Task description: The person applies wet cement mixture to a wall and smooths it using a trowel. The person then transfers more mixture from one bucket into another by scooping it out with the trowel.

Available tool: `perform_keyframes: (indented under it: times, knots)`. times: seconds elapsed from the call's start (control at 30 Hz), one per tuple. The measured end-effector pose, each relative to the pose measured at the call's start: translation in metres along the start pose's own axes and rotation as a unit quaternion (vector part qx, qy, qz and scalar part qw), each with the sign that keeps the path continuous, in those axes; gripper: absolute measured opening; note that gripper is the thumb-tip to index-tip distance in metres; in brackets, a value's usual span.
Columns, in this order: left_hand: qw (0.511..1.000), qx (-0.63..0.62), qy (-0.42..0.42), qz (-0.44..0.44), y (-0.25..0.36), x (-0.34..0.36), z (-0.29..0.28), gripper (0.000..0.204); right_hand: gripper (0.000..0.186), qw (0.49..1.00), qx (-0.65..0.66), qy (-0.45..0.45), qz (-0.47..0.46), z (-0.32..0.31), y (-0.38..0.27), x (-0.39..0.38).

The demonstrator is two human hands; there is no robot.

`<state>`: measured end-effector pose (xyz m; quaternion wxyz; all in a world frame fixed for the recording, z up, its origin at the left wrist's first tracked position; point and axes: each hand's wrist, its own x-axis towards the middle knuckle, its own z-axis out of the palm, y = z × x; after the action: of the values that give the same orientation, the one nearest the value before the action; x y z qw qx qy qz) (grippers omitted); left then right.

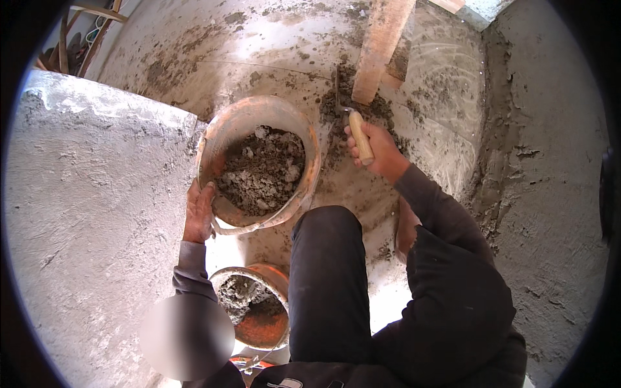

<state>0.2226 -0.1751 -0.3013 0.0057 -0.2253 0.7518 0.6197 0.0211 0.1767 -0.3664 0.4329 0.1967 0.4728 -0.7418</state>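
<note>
My left hand (199, 205) grips the near left rim of a large, mortar-smeared bucket (257, 110). The bucket tilts so that its mouth faces me, and clumpy grey-brown mortar (264, 169) covers much of the inside. To the right of it, my right hand (383, 150) is closed around the wooden handle of a trowel (360, 137). The trowel's metal blade is seen nearly edge-on, just above loose mortar (379, 111) on the floor. Whether the blade touches that mortar I cannot tell. The lower end of a wooden board (380, 52) stands close to the blade's right.
A smaller orange bucket (277, 277) with mortar sits below the large one, beside my leg. Rough plastered walls rise at left (97, 194) and right (550, 155). Mortar crumbs spot the floor (272, 45). Wooden pieces (97, 11) stand at the far left.
</note>
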Motion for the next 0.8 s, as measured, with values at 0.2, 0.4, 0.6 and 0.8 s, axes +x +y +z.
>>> perform_keyframes:
  times: [0.2, 0.4, 0.6, 0.8]
  knots:
    - [0.999, -0.032, -0.002, -0.01, 0.013, -0.003, 0.009, 0.045, 0.028, 0.995, -0.08, -0.055, -0.027, -0.002, 0.023, -0.047]
    - [1.0, 0.023, -0.001, 0.01, 0.004, -0.001, 0.005, 0.046, 0.021, 0.994, -0.068, -0.082, 0.028, 0.006, 0.045, -0.03]
    - [1.0, -0.025, -0.008, -0.013, -0.002, 0.004, 0.005, 0.047, 0.019, 0.999, -0.033, 0.029, 0.01, 0.016, 0.053, -0.039]
    - [0.999, -0.035, 0.002, -0.023, 0.011, -0.006, 0.006, 0.044, 0.019, 0.997, -0.014, 0.072, 0.038, -0.004, 0.054, -0.067]
